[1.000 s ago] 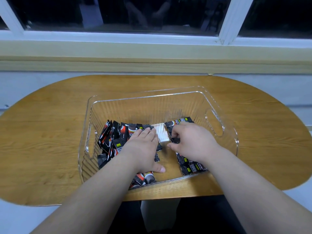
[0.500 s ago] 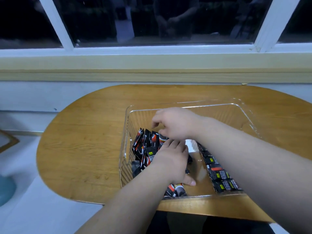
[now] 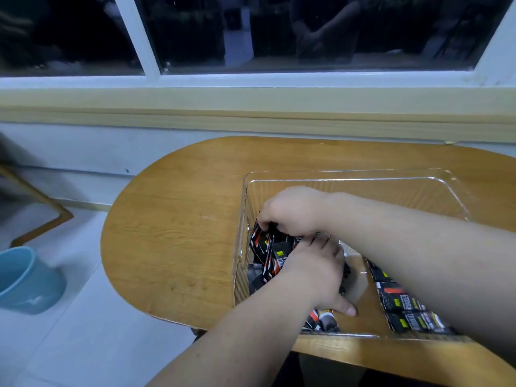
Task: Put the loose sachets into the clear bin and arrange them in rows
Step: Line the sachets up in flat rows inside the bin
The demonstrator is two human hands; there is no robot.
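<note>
Presently your right hand (image 3: 293,213) reaches across to the bin's left end, fingers curled round the tops of the standing sachets (image 3: 268,255). Your left hand (image 3: 315,272) lies flat against the same bundle, fingers straight, thumb out. No sachet shows loose on the visible table (image 3: 181,233) — all sit inside the clear bin (image 3: 349,174). Assessment: the flat row (image 3: 402,305) along the right side looks ordered, while the left bundle leans unevenly and needs squaring. Your crossed right forearm hides part of the bin floor. A blue tub (image 3: 25,280) stands on the floor — well apart.
</note>
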